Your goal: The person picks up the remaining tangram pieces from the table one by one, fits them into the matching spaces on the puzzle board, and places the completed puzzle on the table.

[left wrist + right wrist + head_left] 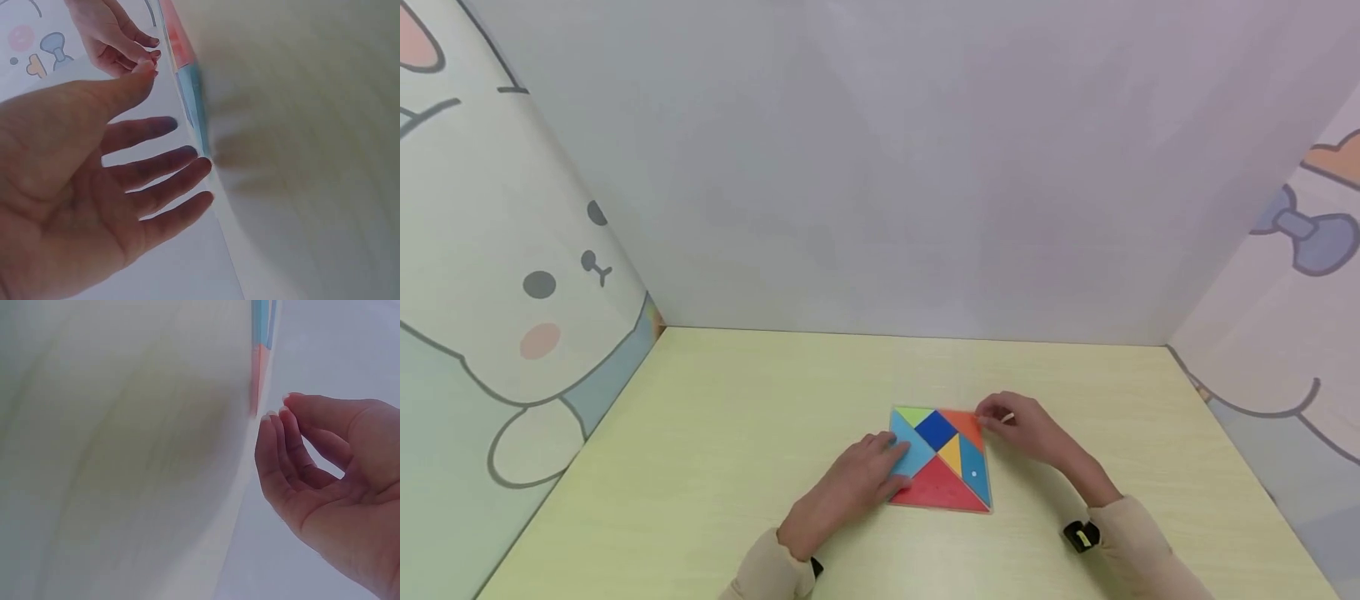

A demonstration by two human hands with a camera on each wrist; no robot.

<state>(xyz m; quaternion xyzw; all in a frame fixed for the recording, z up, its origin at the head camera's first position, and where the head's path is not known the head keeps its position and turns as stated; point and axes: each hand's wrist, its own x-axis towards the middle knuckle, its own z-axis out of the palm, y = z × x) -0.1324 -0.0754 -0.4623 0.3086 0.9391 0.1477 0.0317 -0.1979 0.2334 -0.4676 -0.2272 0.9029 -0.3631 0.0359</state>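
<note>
A square tangram [937,483] of coloured pieces lies flat on the table. My left hand [859,477] rests at its left side, fingertips on the light blue triangle [910,442] and thumb by the large red triangle [940,487]. In the left wrist view, the fingers of the left hand [94,181] are spread and nearly straight. At the upper right corner, the loosely curved fingertips of my right hand [1022,425] meet the orange triangle [964,423]. The right wrist view shows this right hand [337,456] with thumb and fingertips close together, nothing visible between them.
The pale yellow table [737,400] extends around the tangram. A plain light wall [880,167] stands behind it, and cartoon-printed panels [490,250] flank both sides. Black wrist devices [1081,536] show by both sleeves.
</note>
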